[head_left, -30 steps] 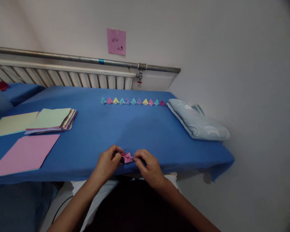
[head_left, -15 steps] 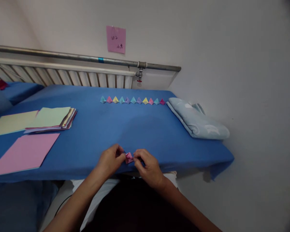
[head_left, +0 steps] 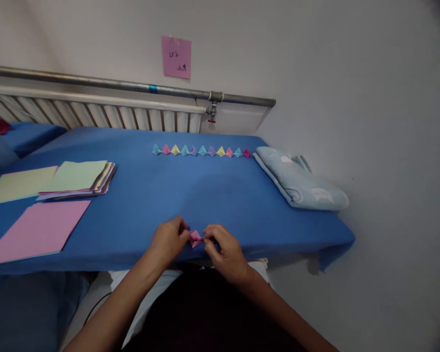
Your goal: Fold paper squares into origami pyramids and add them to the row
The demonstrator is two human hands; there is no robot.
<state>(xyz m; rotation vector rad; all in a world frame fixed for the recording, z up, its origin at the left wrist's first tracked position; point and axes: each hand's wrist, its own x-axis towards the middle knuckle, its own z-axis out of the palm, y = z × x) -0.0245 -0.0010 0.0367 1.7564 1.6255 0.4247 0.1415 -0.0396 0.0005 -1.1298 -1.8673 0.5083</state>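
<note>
A small pink folded-paper piece [head_left: 195,239] is held between my two hands, close to the front edge of the blue-covered table [head_left: 150,190]. My left hand [head_left: 170,239] pinches its left end, fingers closed. At the opposite end, my right hand [head_left: 223,249] grips a thin point of the paper between thumb and fingers. The fingertips partly cover both ends. Farther back, a row of several small folded-paper pieces [head_left: 202,151] in teal, pink, yellow and purple stretches from side to side.
On the left lie a stack of coloured paper [head_left: 75,177], a yellow sheet [head_left: 20,186] and pink sheets [head_left: 40,230]. A folded light-blue blanket [head_left: 300,181] rests at the right end. Behind the table run a radiator [head_left: 132,117] and a metal pipe [head_left: 106,84].
Both hands stay in nearly the same place with the pink folded paper. It looks slightly more spread between the fingers, and the right fingertips have shifted a little to the right.
</note>
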